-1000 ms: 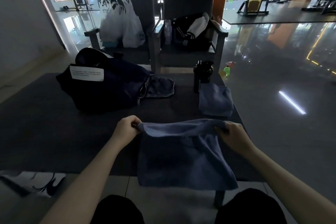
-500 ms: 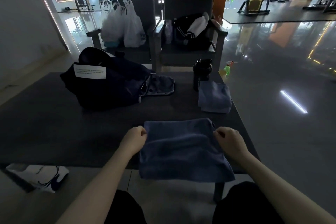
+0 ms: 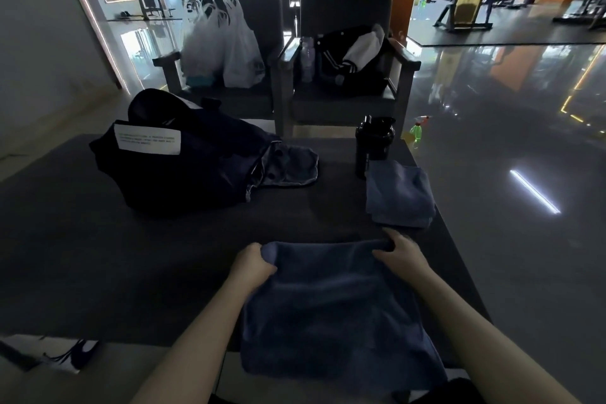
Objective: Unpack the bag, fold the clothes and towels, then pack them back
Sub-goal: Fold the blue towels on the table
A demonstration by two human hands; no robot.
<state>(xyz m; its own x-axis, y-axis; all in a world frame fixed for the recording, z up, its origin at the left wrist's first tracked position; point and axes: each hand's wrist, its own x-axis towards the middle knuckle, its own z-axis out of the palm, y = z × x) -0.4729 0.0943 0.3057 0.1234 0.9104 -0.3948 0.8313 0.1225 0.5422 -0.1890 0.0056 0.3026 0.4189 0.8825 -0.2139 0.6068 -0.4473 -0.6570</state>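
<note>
head view.
blue towel (image 3: 331,305): lies at the near edge of the tabletop (image 3: 131,256), toward its near right corner, with the near part hanging over the edge.
left hand (image 3: 254,261): fingers curled round the towel's far left corner.
right hand (image 3: 398,251): thumb on top, fingers behind, pinching the far right corner.
folded towels (image 3: 398,195): neat pile at the right edge, just beside a black shaker bottle (image 3: 373,144).
duffel bag (image 3: 183,170): slumped at the far left, mouth open, a dark garment (image 3: 288,167) spilling out.
progress, as judged: unpacking partly done, one pile folded, this towel mid-fold, garment unfolded, repacking not begun.
unclear: bag's inside too dark to see; white label unreadable; layer count of the pile cannot be told.
</note>
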